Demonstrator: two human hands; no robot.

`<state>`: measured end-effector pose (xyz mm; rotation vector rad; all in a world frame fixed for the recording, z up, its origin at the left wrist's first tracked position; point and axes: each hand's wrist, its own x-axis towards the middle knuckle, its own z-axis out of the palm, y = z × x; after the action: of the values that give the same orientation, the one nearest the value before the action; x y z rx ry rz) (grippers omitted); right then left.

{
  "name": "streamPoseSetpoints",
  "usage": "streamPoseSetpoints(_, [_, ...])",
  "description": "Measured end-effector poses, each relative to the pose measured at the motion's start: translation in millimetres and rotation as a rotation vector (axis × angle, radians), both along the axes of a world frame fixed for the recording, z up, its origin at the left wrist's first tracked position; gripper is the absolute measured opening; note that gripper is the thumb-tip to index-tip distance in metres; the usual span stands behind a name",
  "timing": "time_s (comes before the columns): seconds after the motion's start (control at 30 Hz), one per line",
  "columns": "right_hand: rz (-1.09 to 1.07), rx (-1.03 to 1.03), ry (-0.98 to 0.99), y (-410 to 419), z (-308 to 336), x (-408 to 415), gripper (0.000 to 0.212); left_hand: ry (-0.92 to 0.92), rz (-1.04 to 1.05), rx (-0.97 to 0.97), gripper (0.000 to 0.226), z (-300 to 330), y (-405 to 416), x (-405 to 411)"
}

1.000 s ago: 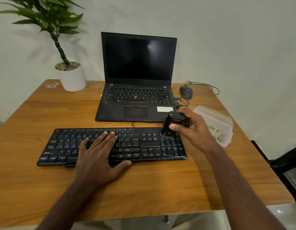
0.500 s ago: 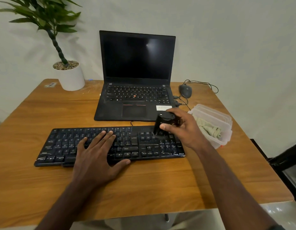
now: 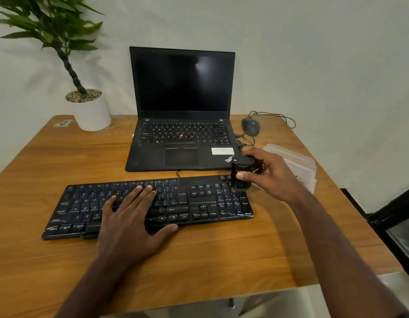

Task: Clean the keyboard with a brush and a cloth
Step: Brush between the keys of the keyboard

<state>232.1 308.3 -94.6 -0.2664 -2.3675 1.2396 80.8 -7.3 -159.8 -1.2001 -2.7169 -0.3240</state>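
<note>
Right now the black keyboard point(image 3: 150, 205) lies across the wooden table point(image 3: 199, 255), its long edges roughly parallel to the table's near edge, with a broad band of bare wood between that edge and the keyboard's front. The left hand point(image 3: 132, 221) rests flat on the keys near the keyboard's middle, fingers straight and close together, thumb spread out along the front edge. The right hand point(image 3: 271, 177) grips a short black brush point(image 3: 242, 173), thumb across its front and fingers curled behind it, the brush upright with its bristle end down on the keyboard's far right corner, above the number pad. The 2 hands are well apart, with the arrow and navigation keys uncovered between them.

Just beyond the right hand sits a clear plastic container point(image 3: 297, 161) near the table's right edge; what it holds is too hidden to tell. Beyond both hands an open laptop point(image 3: 183, 111) with a dark screen stands close behind the keyboard, leaving only a thin strip of wood. A wired mouse point(image 3: 251, 126) lies beyond the right hand, beside the laptop. Far beyond the left hand, a white potted plant point(image 3: 91, 111) stands at the table's back left corner, with open wood between it and the keyboard's left end.
</note>
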Motion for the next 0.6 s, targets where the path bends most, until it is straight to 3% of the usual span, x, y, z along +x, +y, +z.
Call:
streamPoseSetpoints(0.27, [0.045, -0.212, 0.1, -34.3, -15.8, -22.0, 0.034, -0.004, 0.0, -0.012, 0.106, 1.4, 0.5, 0.5])
streamPoseSetpoints(0.6, [0.036, -0.036, 0.014, -3.3, -3.5, -4.4, 0.036, -0.011, 0.001, -0.014, 0.108, 0.5, -0.2, 0.2])
